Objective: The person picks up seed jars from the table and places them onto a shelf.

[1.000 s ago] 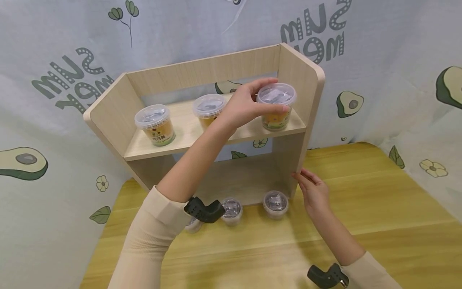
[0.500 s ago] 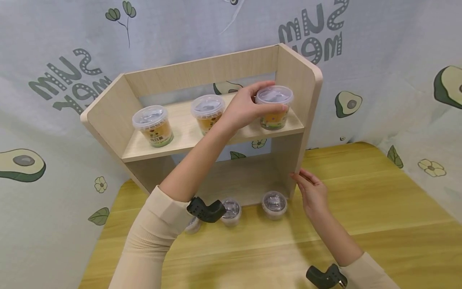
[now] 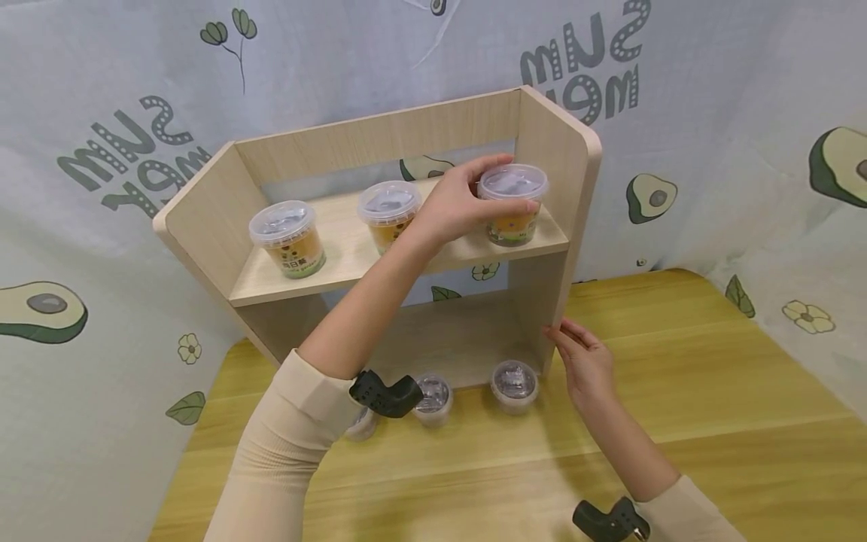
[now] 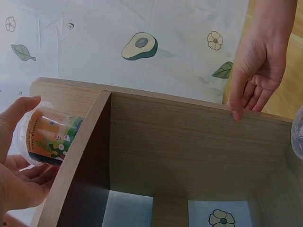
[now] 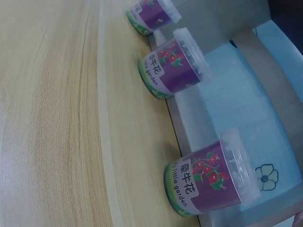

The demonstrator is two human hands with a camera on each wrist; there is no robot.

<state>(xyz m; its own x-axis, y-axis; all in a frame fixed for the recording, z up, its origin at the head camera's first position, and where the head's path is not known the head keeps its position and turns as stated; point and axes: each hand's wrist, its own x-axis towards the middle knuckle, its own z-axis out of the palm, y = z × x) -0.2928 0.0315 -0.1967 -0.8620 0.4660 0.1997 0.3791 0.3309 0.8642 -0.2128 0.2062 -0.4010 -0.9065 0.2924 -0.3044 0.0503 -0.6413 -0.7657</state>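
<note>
My left hand (image 3: 460,202) reaches across to the upper shelf's right end. Its thumb and fingers grip a clear-lidded plastic cup with an orange and green label (image 3: 513,227), upright at the shelf's front. That cup (image 4: 53,135) lies sideways in the left wrist view, its base at the shelf board. Low on the right, my right hand (image 3: 586,365) holds the side panel of the wooden shelf unit (image 3: 564,256); in the left wrist view its thumb lies over the panel's edge. Two more orange-labelled cups, the left one (image 3: 290,241) and the middle one (image 3: 387,218), stand on the upper shelf.
On the table (image 3: 460,482), purple-labelled cups line the unit's front: a near one (image 5: 203,182), a middle one (image 5: 173,66) and a far one (image 5: 150,15) in the right wrist view. A printed cloth (image 3: 731,83) hangs behind. My left forearm crosses before the upper shelf.
</note>
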